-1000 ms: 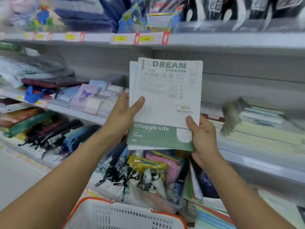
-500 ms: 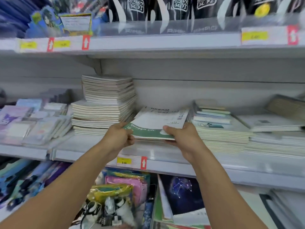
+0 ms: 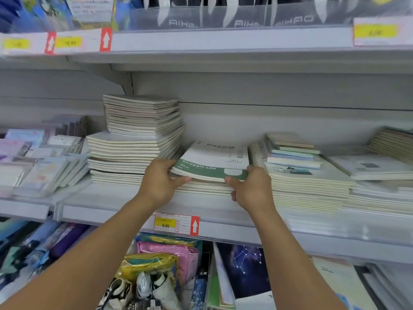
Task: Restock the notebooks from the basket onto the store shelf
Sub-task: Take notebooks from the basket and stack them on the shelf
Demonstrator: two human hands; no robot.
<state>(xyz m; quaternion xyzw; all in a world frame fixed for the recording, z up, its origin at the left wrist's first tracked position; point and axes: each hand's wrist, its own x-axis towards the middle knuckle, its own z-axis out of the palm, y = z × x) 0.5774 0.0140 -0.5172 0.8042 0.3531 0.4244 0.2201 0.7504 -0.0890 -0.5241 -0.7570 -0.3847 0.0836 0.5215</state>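
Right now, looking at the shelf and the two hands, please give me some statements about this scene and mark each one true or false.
1. Both hands hold the green and white notebooks. True: the left hand grips the left edge and the right hand the right edge.
2. The notebooks lie on a low stack on the shelf. True.
3. The tall pile stands to the right of the held notebooks. False: it stands to their left.
4. The price tag below the hands has a blue arrow. False: the arrow is white on red.
5. The basket is in view. False: no basket shows.
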